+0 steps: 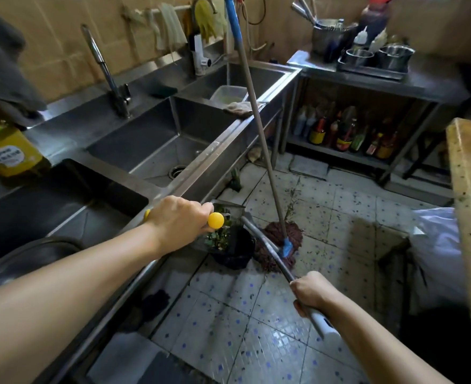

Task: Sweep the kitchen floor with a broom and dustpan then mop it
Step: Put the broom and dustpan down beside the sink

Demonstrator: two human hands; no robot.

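Grey metal broom handle [267,246] runs frame centre to lower right, right hand [310,292] wrapped tight round it. Left hand [180,220] grips yellow-knobbed dustpan handle [215,220] at steel sink counter edge [201,173]. Brown string mop [280,245] leans on the counter edge; blue-dotted tiled floor [256,328] open below.

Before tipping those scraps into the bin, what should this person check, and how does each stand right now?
1. Left hand grip on yellow handle: ok.
2. Right hand grip on grey pole: ok.
3. Green scraps over the black bin: ok.
4. Mop propped against the sink edge, close beside the bin: not ok.
5. Room left in bin: cannot tell.
6. Floor swept clean: not ok, specks remain.
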